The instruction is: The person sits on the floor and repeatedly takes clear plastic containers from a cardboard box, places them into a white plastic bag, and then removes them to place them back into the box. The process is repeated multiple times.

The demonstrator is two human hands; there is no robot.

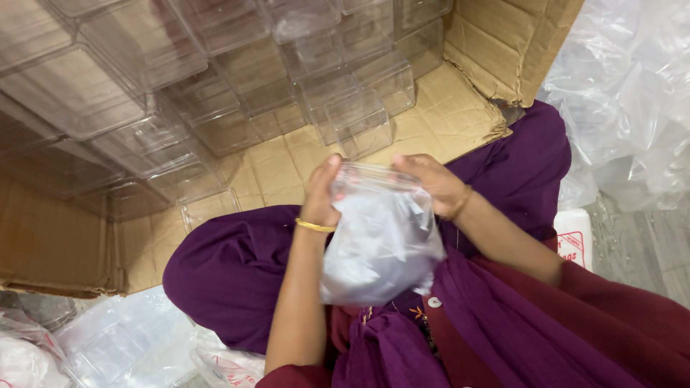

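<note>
Over my lap I hold a clear plastic zip bag (381,241) by its top edge. My left hand (321,195) pinches the bag's left corner, a gold bangle on that wrist. My right hand (433,184) grips the right end of the same top edge. Something clear is inside the bag; I cannot tell its shape. Purple cloth (237,269) covers my knees under the bag.
Several clear plastic boxes (215,86) are stacked on flattened cardboard (438,115) in front of me. Crumpled clear plastic (625,93) lies at the right, more bags (122,345) at the lower left, and a white packet (575,241) beside my right arm.
</note>
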